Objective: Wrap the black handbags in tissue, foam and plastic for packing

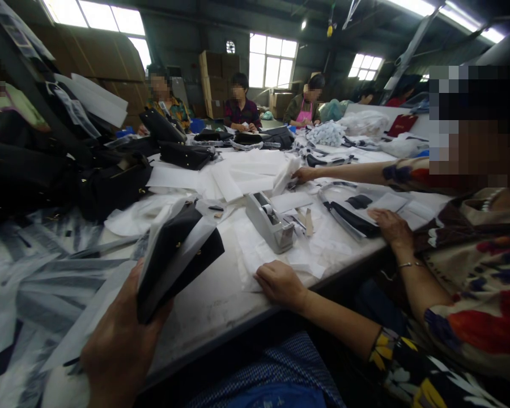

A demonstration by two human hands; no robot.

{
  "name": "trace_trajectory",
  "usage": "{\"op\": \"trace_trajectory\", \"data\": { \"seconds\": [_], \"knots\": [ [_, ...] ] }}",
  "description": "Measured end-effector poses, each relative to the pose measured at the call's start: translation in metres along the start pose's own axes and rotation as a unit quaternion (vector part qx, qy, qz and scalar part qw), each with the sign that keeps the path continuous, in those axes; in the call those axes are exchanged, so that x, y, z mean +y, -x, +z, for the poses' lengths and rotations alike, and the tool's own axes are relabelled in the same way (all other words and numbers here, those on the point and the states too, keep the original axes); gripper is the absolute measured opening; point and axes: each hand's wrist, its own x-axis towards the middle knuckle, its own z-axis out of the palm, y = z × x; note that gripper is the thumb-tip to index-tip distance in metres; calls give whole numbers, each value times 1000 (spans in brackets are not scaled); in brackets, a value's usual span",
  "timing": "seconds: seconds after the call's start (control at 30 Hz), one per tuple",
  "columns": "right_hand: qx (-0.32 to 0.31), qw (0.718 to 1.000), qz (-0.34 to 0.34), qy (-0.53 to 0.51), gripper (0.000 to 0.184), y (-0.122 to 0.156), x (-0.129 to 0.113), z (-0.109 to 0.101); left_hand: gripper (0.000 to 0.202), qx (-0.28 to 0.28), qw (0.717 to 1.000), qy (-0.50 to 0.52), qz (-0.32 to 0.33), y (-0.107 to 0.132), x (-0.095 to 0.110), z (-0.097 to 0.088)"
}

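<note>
My left hand (pixel 119 334) grips a small black handbag (pixel 187 249) by its lower end, holding it tilted above the table. Gold-coloured studs show on the bag, and a whitish translucent strip runs across it. Near the table's front edge, my right hand (pixel 280 285) rests with curled fingers on the edge of a thin white sheet (pixel 253 258); its fingertips are partly hidden. Just beyond that hand stands a grey tape dispenser (pixel 270 221).
White foam sheets (pixel 246 173) are piled mid-table. Clear plastic-wrapped straps (pixel 63 300) cover the left side. More black bags (pixel 110 181) are heaped at far left. At right, a co-worker's hand (pixel 393 229) touches a wrapped black item (pixel 351 218); their other arm reaches across.
</note>
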Motion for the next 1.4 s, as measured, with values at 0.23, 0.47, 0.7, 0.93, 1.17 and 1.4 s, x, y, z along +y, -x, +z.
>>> {"op": "trace_trajectory", "data": {
  "seconds": [0.23,0.47,0.7,0.93,1.17,1.4],
  "knots": [
    [-27,990,43,-132,22,-10,6,-7,64,-14,1000,10,-17,0,2,-4],
    [-15,975,60,-215,12,-8,15,-8,64,-15,1000,7,-19,0,2,-3],
    [-13,989,76,-125,38,-18,15,1,64,-6,1000,10,-8,0,2,-2],
    [-18,944,100,-315,25,-19,19,-11,65,4,1000,22,-9,0,2,-1],
    [-21,959,155,-237,29,-28,16,-15,65,-1,1000,11,1,2,-1,0],
    [-28,912,182,-366,29,-32,16,-12,65,-6,1000,-5,-18,0,4,-4]
  ]
}}
